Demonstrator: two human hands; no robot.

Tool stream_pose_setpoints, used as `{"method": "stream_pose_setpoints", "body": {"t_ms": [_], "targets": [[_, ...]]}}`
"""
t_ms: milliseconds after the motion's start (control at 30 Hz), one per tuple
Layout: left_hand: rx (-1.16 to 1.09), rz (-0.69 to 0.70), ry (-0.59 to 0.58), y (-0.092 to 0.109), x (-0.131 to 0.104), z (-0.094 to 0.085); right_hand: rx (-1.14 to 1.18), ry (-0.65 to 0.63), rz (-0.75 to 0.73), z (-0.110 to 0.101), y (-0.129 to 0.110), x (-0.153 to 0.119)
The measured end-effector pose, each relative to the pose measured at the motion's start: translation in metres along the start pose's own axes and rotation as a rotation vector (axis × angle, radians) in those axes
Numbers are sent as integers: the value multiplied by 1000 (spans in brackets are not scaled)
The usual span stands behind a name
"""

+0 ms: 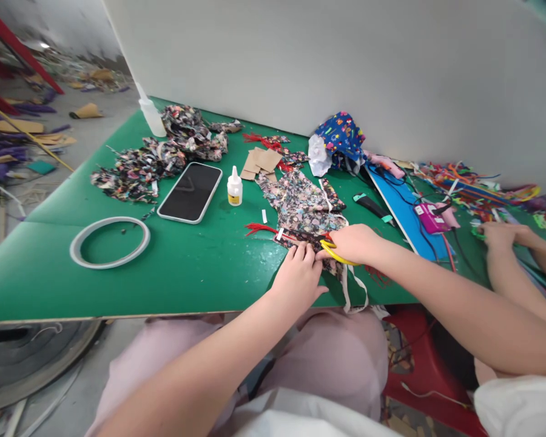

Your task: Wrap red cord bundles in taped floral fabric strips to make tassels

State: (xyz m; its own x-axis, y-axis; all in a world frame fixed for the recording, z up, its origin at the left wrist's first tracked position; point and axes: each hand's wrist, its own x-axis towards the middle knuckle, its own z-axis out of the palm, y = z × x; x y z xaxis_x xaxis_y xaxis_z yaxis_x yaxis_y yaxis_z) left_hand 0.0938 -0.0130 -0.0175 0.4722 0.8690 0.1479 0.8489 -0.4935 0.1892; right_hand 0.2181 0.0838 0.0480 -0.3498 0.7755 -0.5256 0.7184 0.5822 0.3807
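My left hand (299,273) lies with its fingers resting on the edge of a dark floral fabric piece (307,209), its thumb apart. In my right hand (352,241) is a yellow-handled tool (334,252), its working end hidden against the cloth near my left fingertips. A red tassel (260,228) sticks out to the left of the fabric, beside a small white tag (279,233). White elastic strips (355,288) hang from the fabric near the table's front edge. Another white tag (264,216) lies just above the tassel.
The green table (186,273) holds a phone (191,192), a glue bottle (235,187), a tape roll (110,243), brown cards (261,161), bunched floral cloth (139,173), a cutter (373,208) and a blue board (403,209). Another person's hands (505,237) work at right.
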Motion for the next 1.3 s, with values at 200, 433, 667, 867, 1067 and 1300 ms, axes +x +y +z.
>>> {"method": "stream_pose_setpoints", "body": {"t_ms": [200, 433, 667, 867, 1067, 1300], "targets": [[-26, 3, -18, 0, -1, -1, -16, 60, 20, 5, -1, 0], [-27, -3, -18, 0, -1, -2, -49, 107, 45, 11, 0, -7], [-16, -4, -21, 1, -2, 0, -42, 98, 69, 9, -6, -6], [-13, -2, -15, 0, -1, -1, -43, 77, 66, 7, -6, -3], [-26, 3, -16, 0, -2, -1, -50, 69, 41, 0, -2, -4], [-25, 5, -18, 0, -2, -2, -64, 62, 29, -1, 2, -1]]}}
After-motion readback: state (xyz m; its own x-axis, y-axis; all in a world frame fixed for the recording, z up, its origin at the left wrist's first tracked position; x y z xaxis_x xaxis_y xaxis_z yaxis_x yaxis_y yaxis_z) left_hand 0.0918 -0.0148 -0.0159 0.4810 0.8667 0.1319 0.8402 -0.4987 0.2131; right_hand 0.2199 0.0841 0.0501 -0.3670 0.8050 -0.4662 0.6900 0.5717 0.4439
